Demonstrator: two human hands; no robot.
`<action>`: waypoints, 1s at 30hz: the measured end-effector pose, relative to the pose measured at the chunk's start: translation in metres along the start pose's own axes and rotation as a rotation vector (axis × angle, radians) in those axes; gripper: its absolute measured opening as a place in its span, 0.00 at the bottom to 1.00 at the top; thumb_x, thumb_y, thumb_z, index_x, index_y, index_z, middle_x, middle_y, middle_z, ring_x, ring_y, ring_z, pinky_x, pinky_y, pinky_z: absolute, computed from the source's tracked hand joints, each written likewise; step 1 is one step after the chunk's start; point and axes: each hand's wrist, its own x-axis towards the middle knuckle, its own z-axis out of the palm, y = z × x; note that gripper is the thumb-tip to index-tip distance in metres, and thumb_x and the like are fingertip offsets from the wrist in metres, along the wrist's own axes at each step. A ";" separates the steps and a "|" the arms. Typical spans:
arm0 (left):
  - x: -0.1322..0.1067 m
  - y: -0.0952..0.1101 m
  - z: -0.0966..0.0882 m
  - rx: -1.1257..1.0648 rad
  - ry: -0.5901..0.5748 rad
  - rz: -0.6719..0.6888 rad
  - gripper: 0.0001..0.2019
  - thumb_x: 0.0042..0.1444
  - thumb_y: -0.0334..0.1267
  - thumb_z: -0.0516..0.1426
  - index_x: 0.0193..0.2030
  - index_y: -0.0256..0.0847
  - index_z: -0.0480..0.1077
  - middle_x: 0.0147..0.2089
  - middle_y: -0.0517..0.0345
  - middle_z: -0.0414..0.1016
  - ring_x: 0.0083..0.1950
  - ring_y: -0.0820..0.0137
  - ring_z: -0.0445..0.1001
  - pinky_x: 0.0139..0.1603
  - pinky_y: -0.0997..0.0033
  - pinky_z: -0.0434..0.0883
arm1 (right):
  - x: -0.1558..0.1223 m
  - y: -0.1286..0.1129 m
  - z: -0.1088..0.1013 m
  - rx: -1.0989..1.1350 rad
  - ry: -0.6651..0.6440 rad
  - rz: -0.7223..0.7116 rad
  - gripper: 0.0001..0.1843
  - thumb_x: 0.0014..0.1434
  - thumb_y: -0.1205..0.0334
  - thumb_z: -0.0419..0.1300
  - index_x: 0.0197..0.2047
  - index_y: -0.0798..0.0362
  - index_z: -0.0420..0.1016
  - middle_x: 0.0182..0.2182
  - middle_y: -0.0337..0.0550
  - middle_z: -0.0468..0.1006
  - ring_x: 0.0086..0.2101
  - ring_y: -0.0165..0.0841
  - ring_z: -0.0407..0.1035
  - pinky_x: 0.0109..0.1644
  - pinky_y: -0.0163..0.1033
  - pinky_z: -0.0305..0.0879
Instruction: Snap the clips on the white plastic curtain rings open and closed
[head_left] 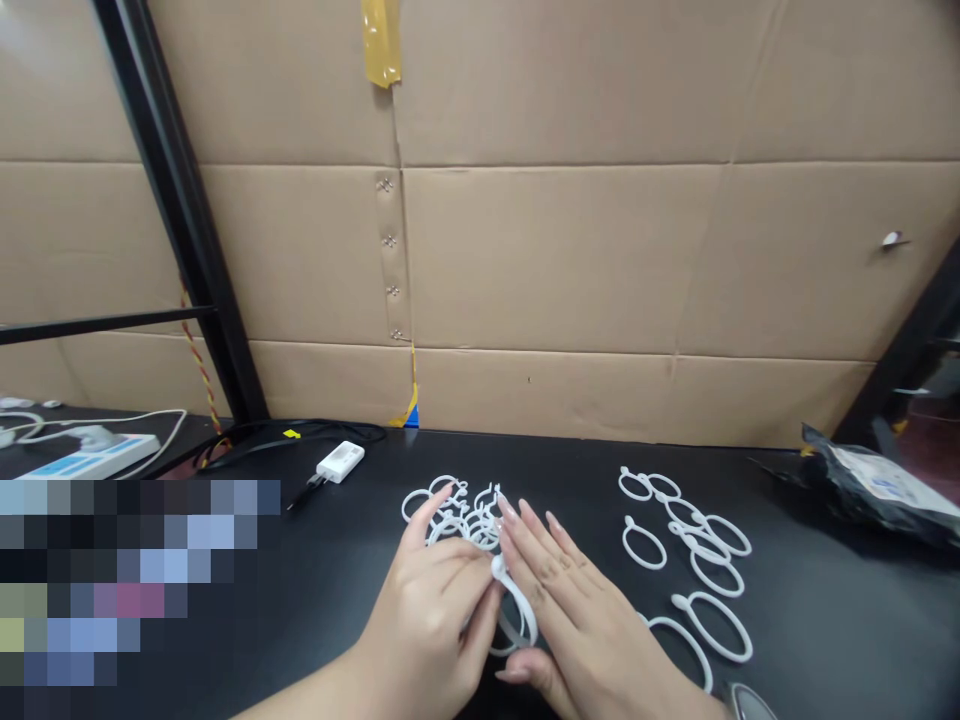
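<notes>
Ring (517, 600) is held over the table (330, 600), just before the pile (457, 515), pinched tight by the left hand (431, 625) and clasped by thumb and near-straight fingers of the right hand (570, 610), where a firm two-sided grip is judged best.

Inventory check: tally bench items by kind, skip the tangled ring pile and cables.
Loose white rings, right side: 8
White ring between left hand and right hand: 1
Small white device: 1
Power strip: 1
Black bag: 1
Total: 12

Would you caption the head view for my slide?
Left hand and right hand hold a white ring; more rings litter black table.
</notes>
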 end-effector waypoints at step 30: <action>0.002 0.000 -0.002 0.028 -0.005 0.016 0.10 0.52 0.20 0.52 0.30 0.37 0.70 0.24 0.61 0.74 0.27 0.72 0.74 0.60 0.43 0.57 | -0.001 -0.001 0.002 -0.012 -0.013 0.022 0.26 0.59 0.77 0.49 0.61 0.69 0.57 0.62 0.58 0.56 0.63 0.43 0.44 0.62 0.51 0.52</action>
